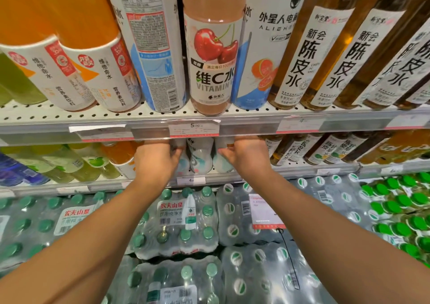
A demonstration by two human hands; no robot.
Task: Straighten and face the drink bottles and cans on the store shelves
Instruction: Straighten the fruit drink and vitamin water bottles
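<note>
On the middle shelf, under the price rail (193, 129), stand three white bottles with pale blue labels. My left hand (158, 161) reaches in and grips the left white bottle (181, 161), with its fingertips hidden behind the rail. My right hand (245, 159) holds the right white bottle (222, 164), thumb laid across its front. The middle white bottle (201, 157) stands free between my hands. On the shelf above, a pink cherry vitamin C bottle (211, 70) faces front. Beside it, a white and blue bottle (153, 54) shows its back label.
Orange drink bottles (76, 47) fill the upper left and amber tea bottles (325, 54) the upper right. Green and orange bottles (76, 164) stand left of my hands, amber ones (325, 150) to the right. Below lie shrink-wrapped water packs (181, 222) and green-capped bottles (400, 210).
</note>
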